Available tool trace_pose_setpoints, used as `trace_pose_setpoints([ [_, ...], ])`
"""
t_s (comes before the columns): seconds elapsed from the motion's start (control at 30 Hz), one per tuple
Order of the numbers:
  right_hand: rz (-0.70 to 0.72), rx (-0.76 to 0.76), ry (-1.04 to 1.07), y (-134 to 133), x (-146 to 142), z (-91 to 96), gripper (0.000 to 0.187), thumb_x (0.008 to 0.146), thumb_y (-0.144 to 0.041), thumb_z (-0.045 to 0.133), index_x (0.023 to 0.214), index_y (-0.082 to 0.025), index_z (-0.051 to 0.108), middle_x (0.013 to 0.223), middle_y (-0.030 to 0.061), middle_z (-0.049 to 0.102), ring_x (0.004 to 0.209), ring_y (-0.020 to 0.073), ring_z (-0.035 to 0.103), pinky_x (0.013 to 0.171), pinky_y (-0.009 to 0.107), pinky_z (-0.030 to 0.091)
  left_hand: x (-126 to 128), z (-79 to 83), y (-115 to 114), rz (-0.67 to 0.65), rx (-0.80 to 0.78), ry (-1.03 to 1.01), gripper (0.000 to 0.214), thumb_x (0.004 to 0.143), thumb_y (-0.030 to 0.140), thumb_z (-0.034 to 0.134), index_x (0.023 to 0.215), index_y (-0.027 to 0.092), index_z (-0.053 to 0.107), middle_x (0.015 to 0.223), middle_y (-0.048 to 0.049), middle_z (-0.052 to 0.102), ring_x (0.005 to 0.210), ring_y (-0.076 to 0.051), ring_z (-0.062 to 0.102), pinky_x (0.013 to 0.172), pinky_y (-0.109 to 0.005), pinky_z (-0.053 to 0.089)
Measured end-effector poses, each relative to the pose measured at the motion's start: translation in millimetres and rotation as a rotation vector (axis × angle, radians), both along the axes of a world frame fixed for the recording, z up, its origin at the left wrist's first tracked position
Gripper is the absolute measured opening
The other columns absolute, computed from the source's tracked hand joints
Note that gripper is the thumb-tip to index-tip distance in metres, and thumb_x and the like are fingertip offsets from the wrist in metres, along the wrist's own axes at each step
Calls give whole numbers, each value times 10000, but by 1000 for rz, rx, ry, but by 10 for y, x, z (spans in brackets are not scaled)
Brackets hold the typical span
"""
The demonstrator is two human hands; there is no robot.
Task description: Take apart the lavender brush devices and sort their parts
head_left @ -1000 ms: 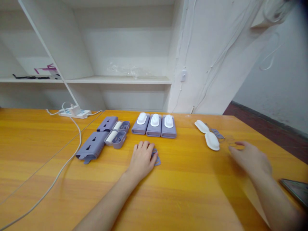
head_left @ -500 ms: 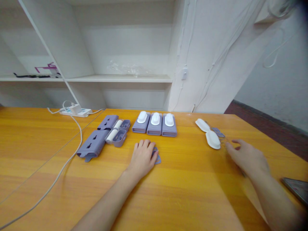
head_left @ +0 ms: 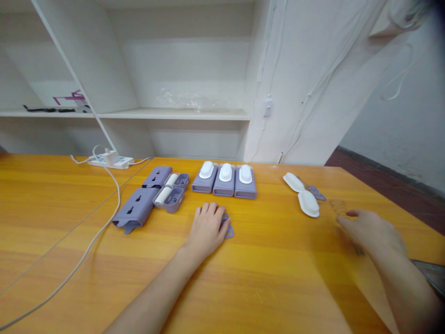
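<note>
My left hand [head_left: 207,228] rests on the table with its fingers curled over a flat purple plastic piece [head_left: 229,228]; the cut-out edge shows beside the thumb and the rest is hidden. My right hand [head_left: 371,234] hovers low at the right, smeared by motion, with thumb and forefinger pointing left. Thin clear rings [head_left: 337,205] lie just beyond its fingertips. Something small and dark [head_left: 359,249] shows under that hand, too blurred to name. Left of the rings are two white oval covers [head_left: 308,204] and some flat purple pieces [head_left: 316,192].
Three purple holders with white oval tops [head_left: 225,173] stand in a row at the back. Larger purple housings [head_left: 136,208] and small cups with white cylinders [head_left: 174,199] lie left. A power strip [head_left: 113,160] trails a white cable. A phone-like dark object [head_left: 431,273] lies far right.
My right hand has shifted right and slightly down, leaving the clear rings more exposed. The left hand stays over the purple piece; the view has shifted slightly.
</note>
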State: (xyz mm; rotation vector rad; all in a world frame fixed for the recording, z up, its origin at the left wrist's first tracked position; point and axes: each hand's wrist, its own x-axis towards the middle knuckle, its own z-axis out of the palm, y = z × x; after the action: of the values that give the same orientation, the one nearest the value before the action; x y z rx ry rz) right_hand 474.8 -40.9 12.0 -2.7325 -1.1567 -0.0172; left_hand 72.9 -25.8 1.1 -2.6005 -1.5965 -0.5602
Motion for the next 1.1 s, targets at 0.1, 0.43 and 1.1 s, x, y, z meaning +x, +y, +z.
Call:
trace_pose_setpoints([
  [0.1, -10, -60, 35, -10, -17, 13, 560, 751, -467, 466, 1230, -215, 609, 1130, 195, 642, 1019, 371, 605, 750, 413, 459, 1, -1, 0, -5, 0, 1, 253, 931, 358, 437, 1109, 221, 553, 1048, -82, 545, 999, -254, 475, 851, -388, 369],
  [0.43, 17, -2, 29, -10, -114, -25, 653, 778, -578, 435, 1274, -175, 569, 1113, 228, 636, 999, 378, 601, 717, 417, 439, -2, 5, 0, -12, 2, -10, 249, 930, 351, 442, 1111, 220, 554, 1044, -81, 543, 996, -251, 474, 852, -387, 367],
  [1.1, 244, 317, -166, -35, -805, 215, 394, 887, -407, 381, 1062, -175, 646, 945, 105, 678, 802, 251, 625, 640, 335, 416, 125, 115, -130, -11, 16, 57, 516, 796, 617, 565, 1041, 165, 525, 962, -108, 595, 916, -297, 532, 808, -410, 379],
])
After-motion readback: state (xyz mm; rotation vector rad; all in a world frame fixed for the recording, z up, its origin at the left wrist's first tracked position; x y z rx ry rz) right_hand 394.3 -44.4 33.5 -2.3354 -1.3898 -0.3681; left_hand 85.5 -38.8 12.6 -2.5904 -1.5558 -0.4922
